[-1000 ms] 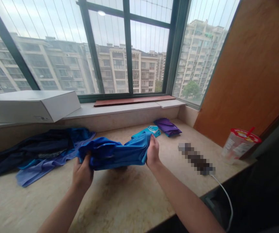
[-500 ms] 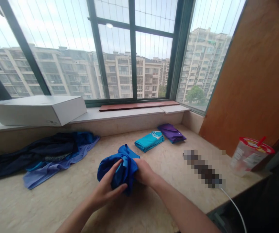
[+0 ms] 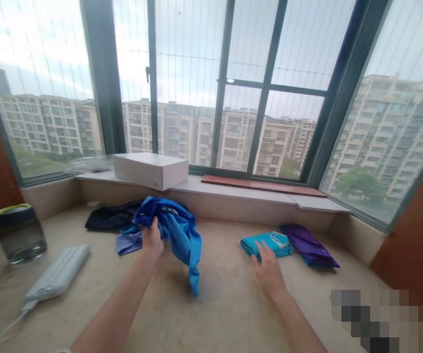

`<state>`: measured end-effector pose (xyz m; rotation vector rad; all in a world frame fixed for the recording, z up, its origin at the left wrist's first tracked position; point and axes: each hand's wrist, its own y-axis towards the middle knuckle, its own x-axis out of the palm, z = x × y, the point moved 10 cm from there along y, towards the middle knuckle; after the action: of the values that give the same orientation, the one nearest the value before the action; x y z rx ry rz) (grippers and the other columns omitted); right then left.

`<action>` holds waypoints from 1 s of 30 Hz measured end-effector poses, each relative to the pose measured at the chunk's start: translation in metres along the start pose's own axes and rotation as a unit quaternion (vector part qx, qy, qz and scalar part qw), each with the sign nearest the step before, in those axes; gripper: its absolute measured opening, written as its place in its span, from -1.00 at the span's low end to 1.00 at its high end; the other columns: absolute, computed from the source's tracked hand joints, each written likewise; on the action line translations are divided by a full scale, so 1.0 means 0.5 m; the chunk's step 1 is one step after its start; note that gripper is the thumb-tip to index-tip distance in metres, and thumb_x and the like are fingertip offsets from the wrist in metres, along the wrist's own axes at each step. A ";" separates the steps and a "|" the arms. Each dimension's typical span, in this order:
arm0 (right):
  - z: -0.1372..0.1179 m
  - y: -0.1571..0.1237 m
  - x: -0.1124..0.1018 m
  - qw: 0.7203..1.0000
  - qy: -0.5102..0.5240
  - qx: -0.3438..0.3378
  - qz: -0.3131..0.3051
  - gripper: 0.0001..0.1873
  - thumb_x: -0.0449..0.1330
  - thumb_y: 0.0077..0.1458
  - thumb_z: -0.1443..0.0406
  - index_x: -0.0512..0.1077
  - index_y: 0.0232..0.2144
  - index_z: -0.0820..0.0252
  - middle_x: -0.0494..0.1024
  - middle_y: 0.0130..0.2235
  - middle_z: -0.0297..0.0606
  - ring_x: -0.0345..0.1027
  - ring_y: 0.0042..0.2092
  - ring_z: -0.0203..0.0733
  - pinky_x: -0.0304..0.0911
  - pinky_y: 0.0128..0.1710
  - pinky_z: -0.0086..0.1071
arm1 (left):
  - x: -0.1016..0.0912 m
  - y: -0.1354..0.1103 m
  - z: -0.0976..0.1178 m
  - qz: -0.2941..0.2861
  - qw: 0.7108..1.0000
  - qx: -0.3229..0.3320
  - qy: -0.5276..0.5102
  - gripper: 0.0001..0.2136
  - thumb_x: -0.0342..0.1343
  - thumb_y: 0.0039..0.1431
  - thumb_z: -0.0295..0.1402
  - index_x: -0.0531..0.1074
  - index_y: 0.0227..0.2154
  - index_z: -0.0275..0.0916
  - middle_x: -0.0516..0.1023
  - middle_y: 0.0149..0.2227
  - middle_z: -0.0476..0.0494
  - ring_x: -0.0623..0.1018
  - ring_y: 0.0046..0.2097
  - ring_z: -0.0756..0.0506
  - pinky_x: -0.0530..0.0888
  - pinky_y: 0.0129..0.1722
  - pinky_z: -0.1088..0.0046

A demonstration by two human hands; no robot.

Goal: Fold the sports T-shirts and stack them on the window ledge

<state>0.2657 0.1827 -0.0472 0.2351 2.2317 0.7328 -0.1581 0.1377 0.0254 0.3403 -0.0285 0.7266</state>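
Observation:
My left hand [image 3: 153, 240] is closed on a bunched bright blue cloth [image 3: 182, 228], which it holds up at the left of the counter. One end of the cloth hangs loose to the right, with pale lettering near its top. Behind it lie a dark navy garment [image 3: 110, 215] and a periwinkle cloth [image 3: 128, 242], both partly covered. My right hand [image 3: 269, 272] has its fingers spread over the near edge of a folded turquoise cloth [image 3: 279, 242]; whether they touch it I cannot tell. A folded purple cloth [image 3: 309, 246] lies just right of that.
A dark-tinted bottle [image 3: 20, 238] with a lime rim and a white power bank [image 3: 59, 274] with a cable stand at the left. On the sill [image 3: 193, 184] are a white box [image 3: 148, 169] and a reddish board [image 3: 263, 186]. A pixelated patch covers something at lower right.
My view has swung left. Both hands were together on the blue cloth; my right hand has let go and moved to the turquoise one, while my left carries the blue cloth left.

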 end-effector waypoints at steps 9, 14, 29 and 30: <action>0.057 0.006 0.033 0.985 -0.169 0.020 -0.039 -0.53 -0.06 0.23 0.22 0.52 0.04 0.13 0.57 0.03 0.08 0.45 0.06 0.27 0.27 0.03 0.15 | 0.083 -0.107 -0.070 -0.120 0.957 0.074 0.252 -0.42 0.06 0.20 -0.37 0.24 0.28 -0.42 0.04 0.43 -0.50 0.06 0.45 -0.34 0.04 0.41 0.05; -0.020 -0.005 0.015 0.995 0.037 0.090 -0.033 -0.51 0.02 0.23 -0.03 0.55 -0.22 0.19 0.65 -0.22 0.06 0.53 -0.15 0.26 0.37 -0.11 0.03 | 0.209 -0.291 -0.064 -0.392 0.874 0.159 0.239 -0.22 0.19 0.15 -0.25 0.07 0.41 -0.20 -0.03 0.47 -0.36 0.06 0.45 -0.36 0.10 0.40 -0.03; -0.096 -0.033 -0.027 0.920 0.354 0.167 0.010 -0.34 0.32 0.03 -0.13 0.52 0.01 0.19 0.60 0.03 0.00 0.48 0.06 0.14 0.41 0.02 -0.11 | 0.212 -0.290 -0.025 -0.330 0.929 -0.096 -0.134 -0.53 0.28 0.15 -0.03 0.54 0.04 -0.19 0.64 -0.01 -0.21 0.55 0.08 -0.35 0.47 0.11 0.14; -0.118 -0.036 -0.011 0.925 0.354 0.137 -0.035 -0.37 0.29 0.08 -0.10 0.51 0.05 0.17 0.57 0.08 -0.01 0.45 0.11 0.14 0.37 0.08 -0.09 | 0.216 -0.301 -0.030 -0.345 0.915 -0.125 -0.167 -0.45 0.30 0.14 -0.04 0.47 0.14 -0.17 0.61 0.05 -0.24 0.54 0.13 -0.37 0.46 0.13 0.11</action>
<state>0.2283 0.1403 -0.0221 0.0169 3.0198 0.5058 0.0201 0.1080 -0.0178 0.2013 -0.3083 -0.0464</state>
